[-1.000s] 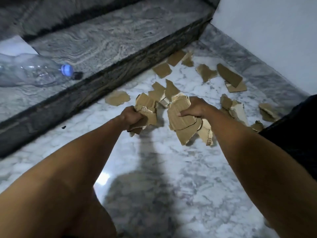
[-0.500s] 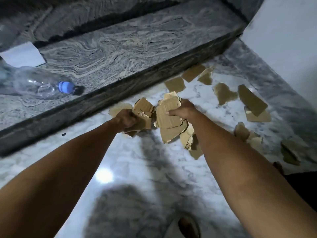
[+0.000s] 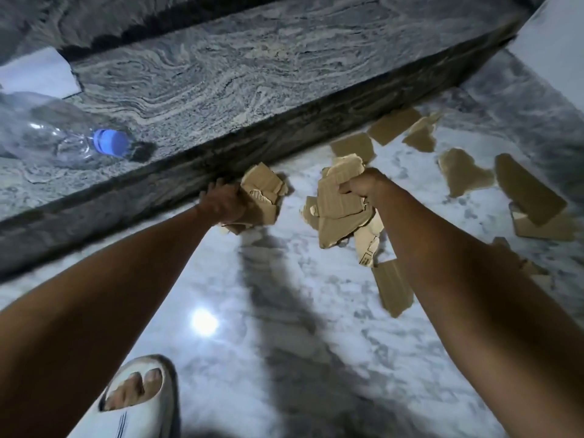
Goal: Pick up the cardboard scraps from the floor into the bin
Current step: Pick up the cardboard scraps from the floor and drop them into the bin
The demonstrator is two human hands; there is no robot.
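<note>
My left hand (image 3: 222,202) grips a crumpled bundle of brown cardboard scraps (image 3: 264,192) above the marble floor, close to the dark step edge. My right hand (image 3: 363,184) holds a bigger stack of cardboard scraps (image 3: 339,207), with pieces hanging down below it. Several loose scraps (image 3: 464,175) lie on the floor at the right, near the wall. One scrap (image 3: 393,287) shows just left of my right forearm; whether it hangs or falls I cannot tell. No bin is in view.
A raised grey granite step (image 3: 252,74) runs across the top. On it lie a clear plastic bottle with a blue cap (image 3: 63,134) and a white sheet (image 3: 38,74). My foot in a white slipper (image 3: 139,403) stands at the bottom left. A white wall (image 3: 556,49) is at the right.
Both hands have risen and drawn apart with their scraps. The view has swung left and back, so the floor scraps sit further right and my slippered foot shows.
</note>
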